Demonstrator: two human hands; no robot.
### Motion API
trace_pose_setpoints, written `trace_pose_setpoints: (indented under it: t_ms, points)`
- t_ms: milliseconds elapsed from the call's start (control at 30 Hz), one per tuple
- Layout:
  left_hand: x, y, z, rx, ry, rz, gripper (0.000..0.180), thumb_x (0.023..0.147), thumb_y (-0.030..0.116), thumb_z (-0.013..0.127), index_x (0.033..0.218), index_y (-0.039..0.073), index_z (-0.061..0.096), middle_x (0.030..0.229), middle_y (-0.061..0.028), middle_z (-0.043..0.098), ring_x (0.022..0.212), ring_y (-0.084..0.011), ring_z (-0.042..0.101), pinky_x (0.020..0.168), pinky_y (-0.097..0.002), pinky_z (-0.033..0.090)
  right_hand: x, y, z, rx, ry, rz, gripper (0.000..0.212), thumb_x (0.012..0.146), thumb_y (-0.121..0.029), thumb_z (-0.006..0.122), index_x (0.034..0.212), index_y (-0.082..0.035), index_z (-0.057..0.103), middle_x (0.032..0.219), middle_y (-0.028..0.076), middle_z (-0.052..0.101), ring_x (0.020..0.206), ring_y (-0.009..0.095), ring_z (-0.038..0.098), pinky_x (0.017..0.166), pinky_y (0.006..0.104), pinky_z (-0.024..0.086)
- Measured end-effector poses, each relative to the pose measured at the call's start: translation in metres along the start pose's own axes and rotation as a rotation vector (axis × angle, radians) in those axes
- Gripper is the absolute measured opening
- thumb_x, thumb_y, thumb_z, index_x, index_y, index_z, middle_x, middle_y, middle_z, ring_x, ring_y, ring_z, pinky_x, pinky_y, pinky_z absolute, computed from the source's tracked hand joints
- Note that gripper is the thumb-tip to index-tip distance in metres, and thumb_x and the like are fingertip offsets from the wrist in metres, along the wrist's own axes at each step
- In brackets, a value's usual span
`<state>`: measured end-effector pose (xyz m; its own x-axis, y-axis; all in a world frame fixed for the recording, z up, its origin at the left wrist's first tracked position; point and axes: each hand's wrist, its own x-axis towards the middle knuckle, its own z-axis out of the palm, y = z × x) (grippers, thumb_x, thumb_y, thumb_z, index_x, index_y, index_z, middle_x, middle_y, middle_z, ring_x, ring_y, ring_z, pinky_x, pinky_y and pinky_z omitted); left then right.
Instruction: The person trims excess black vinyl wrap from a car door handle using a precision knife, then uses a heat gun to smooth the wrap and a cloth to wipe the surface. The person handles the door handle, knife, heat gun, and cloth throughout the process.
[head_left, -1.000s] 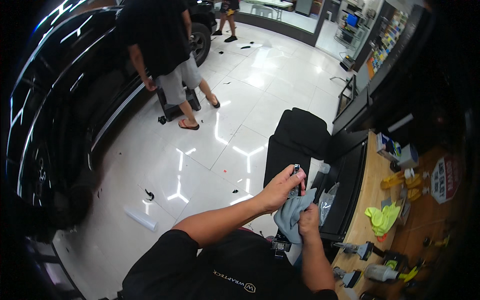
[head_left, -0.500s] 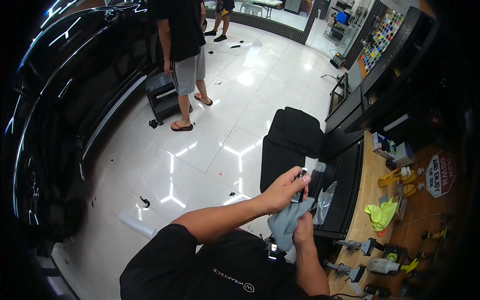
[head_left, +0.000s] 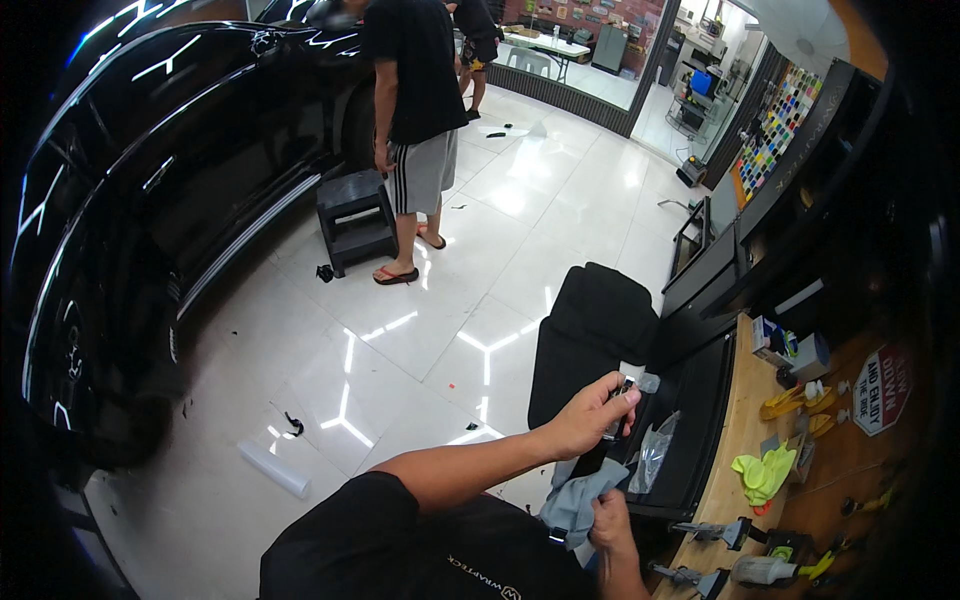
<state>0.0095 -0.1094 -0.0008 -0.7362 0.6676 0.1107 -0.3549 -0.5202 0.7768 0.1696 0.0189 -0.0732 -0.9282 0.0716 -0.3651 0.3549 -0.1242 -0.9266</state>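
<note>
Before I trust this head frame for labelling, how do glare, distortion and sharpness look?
Head view: strong fisheye bending with dark vignetted corners; ceiling lights glare off the glossy white tiled floor and streak the shiny black car; the left hand, right hand and crumpled grey cloth look reasonably sharp.

We look down from a single head-worn fisheye (edges bending at the rim), close over our hands, facing a white tiled floor [head_left: 420,330] and wooden workbench [head_left: 745,420].

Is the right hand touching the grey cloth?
Touching. The head view shows the right hand gripping the grey cloth, whose fabric bunches against its fingers.
</note>
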Motion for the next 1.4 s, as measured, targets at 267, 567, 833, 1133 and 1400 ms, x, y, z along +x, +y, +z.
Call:
trace_pose_setpoints:
  t_ms: [267, 567, 833, 1133, 1400]
  points:
    - [-0.012, -0.017, 0.007, 0.071, -0.115, -0.017, 0.020, 0.099, 0.024, 0.049, 0.106, 0.005, 0.048, 0.084, -0.0013, 0.050, 0.076, -0.0081, 0.051, 0.071, -0.0244, 0.045, -0.017, 0.011, -0.025, 0.156, -0.298, 0.285, 0.020, 0.086, 0.001, 0.049, 0.101, 0.002, 0.063, 0.095, 0.005, 0.065, 0.089, 0.015, 0.062, 0.083, 0.0308, 0.049]
    - [-0.018, -0.014, 0.029, 0.680, -0.171, 0.104, 0.031, 0.096, 0.029, 0.053, 0.105, 0.000, 0.050, 0.086, -0.0133, 0.054, 0.078, -0.0211, 0.053, 0.072, -0.0331, 0.043, -0.006, -0.015, 0.028, -0.177, 0.090, -0.066, 0.049, 0.078, -0.002, 0.059, 0.125, 0.001, 0.046, 0.116, 0.007, 0.054, 0.106, 0.017, 0.054, 0.090, 0.0305, 0.044]
    - [-0.010, -0.024, 0.032, 0.692, -0.212, 0.159, 0.033, 0.097, 0.032, 0.051, 0.106, 0.001, 0.048, 0.084, -0.0121, 0.055, 0.078, -0.0194, 0.054, 0.073, -0.0329, 0.045, 0.003, -0.035, 0.028, -0.274, 0.306, -0.457, 0.051, 0.084, -0.010, 0.068, 0.128, 0.002, 0.045, 0.122, 0.009, 0.054, 0.108, 0.017, 0.054, 0.092, 0.0303, 0.042]
    - [-0.018, -0.040, 0.019, 0.353, -0.189, -0.172, 0.029, 0.099, 0.030, 0.049, 0.109, 0.003, 0.047, 0.092, -0.0040, 0.055, 0.089, -0.0098, 0.053, 0.082, -0.0275, 0.045, -0.001, -0.036, 0.030, -0.235, 0.397, -0.456, 0.037, 0.078, -0.001, 0.063, 0.114, 0.002, 0.054, 0.112, 0.010, 0.058, 0.105, 0.017, 0.055, 0.088, 0.0313, 0.044]
    - [0.001, -0.015, 0.022, 0.455, -0.199, -0.182, 0.025, 0.099, 0.024, 0.051, 0.112, 0.004, 0.046, 0.094, -0.0035, 0.054, 0.089, -0.0089, 0.055, 0.081, -0.0253, 0.046, 0.006, -0.022, 0.010, -0.326, 0.230, -0.372, 0.040, 0.076, -0.004, 0.062, 0.114, 0.003, 0.054, 0.101, 0.010, 0.064, 0.093, 0.018, 0.060, 0.080, 0.0305, 0.047]
